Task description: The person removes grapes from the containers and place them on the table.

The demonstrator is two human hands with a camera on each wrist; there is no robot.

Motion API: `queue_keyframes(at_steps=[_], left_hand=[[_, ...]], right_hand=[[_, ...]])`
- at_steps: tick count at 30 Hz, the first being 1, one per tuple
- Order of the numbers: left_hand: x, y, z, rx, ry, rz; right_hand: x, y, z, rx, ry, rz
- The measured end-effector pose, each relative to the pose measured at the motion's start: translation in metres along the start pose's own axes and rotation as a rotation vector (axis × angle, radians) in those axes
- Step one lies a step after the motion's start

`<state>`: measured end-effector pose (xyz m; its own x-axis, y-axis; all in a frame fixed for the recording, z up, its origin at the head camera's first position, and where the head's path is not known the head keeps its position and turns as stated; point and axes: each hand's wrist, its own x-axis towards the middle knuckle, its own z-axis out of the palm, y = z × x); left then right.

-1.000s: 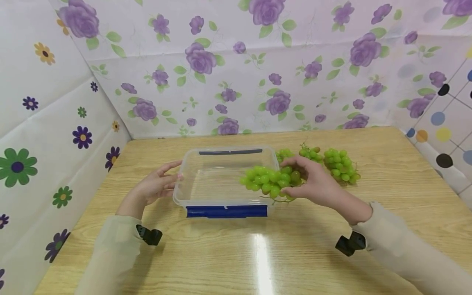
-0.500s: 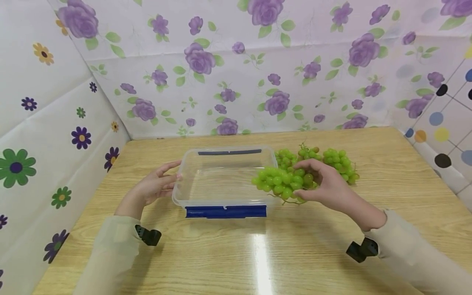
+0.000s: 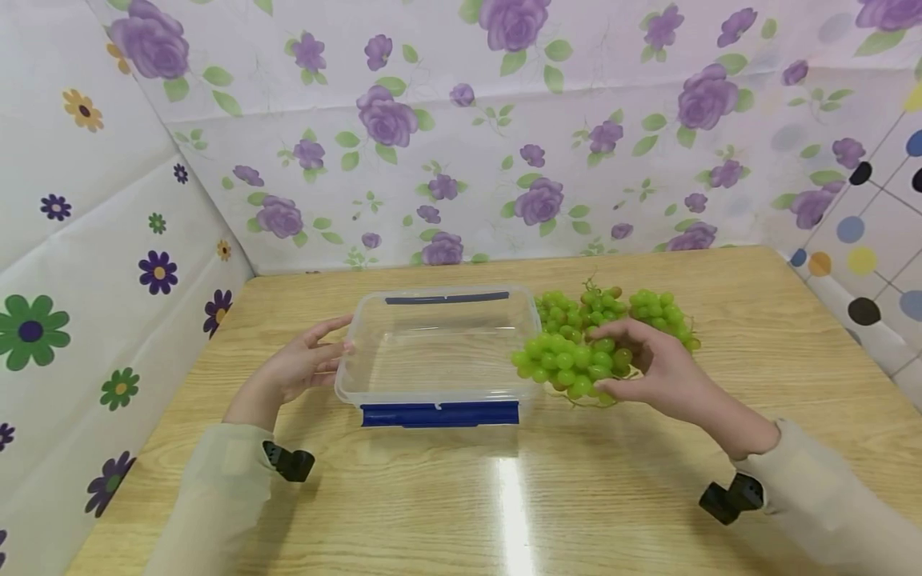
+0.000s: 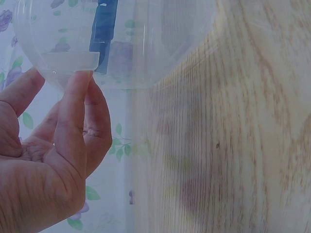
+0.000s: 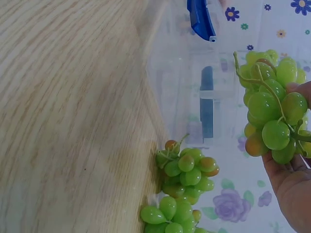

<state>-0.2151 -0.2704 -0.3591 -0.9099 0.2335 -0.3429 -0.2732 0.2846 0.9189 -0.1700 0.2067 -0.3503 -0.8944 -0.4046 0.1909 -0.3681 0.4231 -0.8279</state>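
A clear plastic container (image 3: 350,382) with a blue front latch (image 3: 439,414) sits open on the wooden table, nothing inside it. My left hand (image 3: 333,340) rests its straight fingers against the container's left wall; the left wrist view shows the fingertips (image 4: 77,85) under the rim (image 4: 68,62). My right hand (image 3: 621,362) grips a bunch of green grapes (image 3: 565,364) just right of the container's front right corner. In the right wrist view that bunch (image 5: 272,107) hangs from my fingers, off the tabletop.
Two more grape bunches (image 3: 569,310) (image 3: 659,314) lie on the table behind my right hand, close to the container's right side; one bunch (image 5: 187,170) shows in the right wrist view. Flowered walls close in the back and both sides.
My right hand has carried the grape bunch to the right, from over the container's right part to outside its right wall, and a little lower. The left hand and container stayed put.
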Motion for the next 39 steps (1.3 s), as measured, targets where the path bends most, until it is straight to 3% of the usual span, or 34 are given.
queue_keyframes(at_steps=[6,22,39], left_hand=[[-0.001,-0.001,0.001,0.003,-0.001,-0.001],[-0.001,-0.001,-0.001,-0.009,-0.001,-0.001],[0.001,-0.002,0.0,-0.027,-0.006,0.001]], right_hand=[[-0.005,0.007,-0.007,0.013,0.004,-0.045],[-0.016,0.022,-0.019,0.0,0.028,-0.057],[-0.02,0.049,-0.023,-0.027,0.016,-0.017]])
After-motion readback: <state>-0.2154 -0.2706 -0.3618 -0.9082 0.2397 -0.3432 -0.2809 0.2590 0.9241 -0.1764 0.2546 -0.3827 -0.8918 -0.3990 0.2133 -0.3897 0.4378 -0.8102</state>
